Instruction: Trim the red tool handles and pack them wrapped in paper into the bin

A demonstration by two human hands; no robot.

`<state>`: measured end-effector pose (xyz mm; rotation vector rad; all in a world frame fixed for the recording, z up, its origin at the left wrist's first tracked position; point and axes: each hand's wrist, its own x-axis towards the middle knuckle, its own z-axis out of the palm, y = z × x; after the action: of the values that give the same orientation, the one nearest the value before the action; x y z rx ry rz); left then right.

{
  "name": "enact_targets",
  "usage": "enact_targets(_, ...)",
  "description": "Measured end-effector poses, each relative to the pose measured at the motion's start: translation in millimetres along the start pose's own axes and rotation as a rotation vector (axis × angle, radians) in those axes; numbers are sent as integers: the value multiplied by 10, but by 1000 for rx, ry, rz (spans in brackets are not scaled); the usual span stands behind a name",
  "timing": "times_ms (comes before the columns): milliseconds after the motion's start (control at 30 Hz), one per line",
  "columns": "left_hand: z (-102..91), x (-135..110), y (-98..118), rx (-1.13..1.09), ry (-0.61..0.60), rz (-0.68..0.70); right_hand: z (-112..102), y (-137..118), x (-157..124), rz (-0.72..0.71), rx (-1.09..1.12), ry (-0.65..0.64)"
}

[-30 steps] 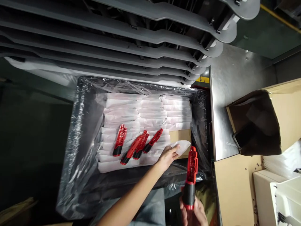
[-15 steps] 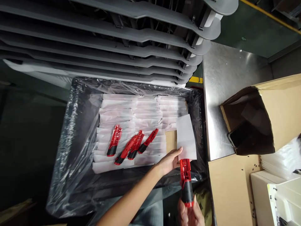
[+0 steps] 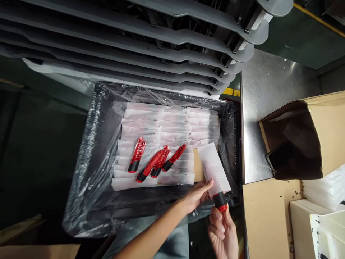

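My left hand (image 3: 198,194) pinches the lower edge of a white foam sleeve (image 3: 214,169) held over the right side of a bin. A red-and-black plastic handle part (image 3: 221,201) sits almost fully inside the sleeve, only its black end with a red rim showing. My right hand (image 3: 222,230) is below it, fingers curled loosely, fingertips at that end. The black bin is lined with clear plastic (image 3: 91,151) and filled with rows of wrapped white sleeves (image 3: 167,126). Several bare red-and-black parts (image 3: 155,162) lie on top of them.
Stacked grey plastic trays (image 3: 134,39) overhang the bin's far side. A steel table (image 3: 258,108) stands to the right, with an open cardboard box (image 3: 302,140) lying on its side. More cardboard (image 3: 266,216) and white boxes (image 3: 315,226) sit at lower right.
The left hand lifted a white sleeve from the bin. The right hand pushed the red part up into it until only the black end shows.
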<state>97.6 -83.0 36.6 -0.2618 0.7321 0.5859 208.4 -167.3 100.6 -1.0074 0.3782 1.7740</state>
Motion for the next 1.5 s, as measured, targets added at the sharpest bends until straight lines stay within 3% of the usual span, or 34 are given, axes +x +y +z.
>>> enact_targets(100,-30,-44,-36,-21,6,0,39,45,70,-10,-98,57)
enact_targets(167,-47,-72,-51,-33,-11,-28,72,69,102,-91,-297,171)
enact_targets(300,-85,-88,-49,-66,-51,-128,165,-62,106,-467,-1007,563)
enact_targets(367,-113,-77,-45,-93,-52,-160,233,-211,108,-586,-1330,676)
enact_targets(533,-183,-72,-58,-162,-54,-201,414,-479,223,-587,-1730,519)
enact_targets(733,-185,-191,-18,-209,-75,-234,543,-474,334,-618,-1864,332)
enact_targets(933,-195,-260,92,-307,-312,-313,692,-506,205,-574,-1890,86)
enact_targets(1000,-209,-216,109,-302,-337,-312,720,-524,152,-554,-1870,29)
enact_targets(1200,-169,-108,123,-269,-376,-318,709,-497,48,-721,-1921,224)
enact_targets(1333,-84,-144,153,-296,-399,-342,736,-434,-29,-820,-1905,255)
enact_targets(1500,-12,-170,150,-351,-169,-275,818,-398,-94,-794,-1735,311)
